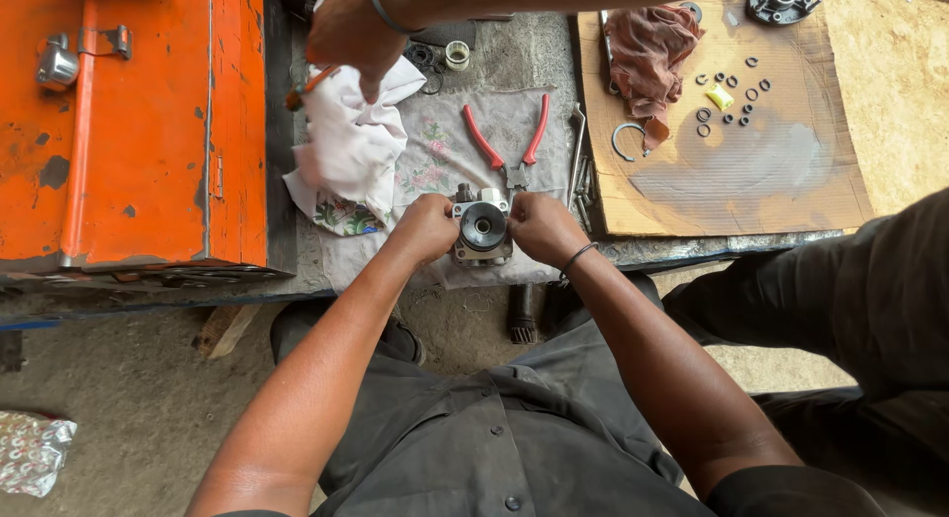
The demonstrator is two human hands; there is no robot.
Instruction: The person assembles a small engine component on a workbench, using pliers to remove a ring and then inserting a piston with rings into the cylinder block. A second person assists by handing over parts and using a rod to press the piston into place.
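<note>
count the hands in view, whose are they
3. The person's own left hand and right hand grip a metal pump housing from either side. A co-worker's hand reaches in at the top, above a white cloth. Others may be out of frame.

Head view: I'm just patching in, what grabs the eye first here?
Dead centre, the left hand and right hand grip a small metal pump housing with a dark round bore, on a floral cloth. Red-handled pliers lie just behind it. A big orange metal box fills the left, and another person's hand reaches in over a white rag.
</note>
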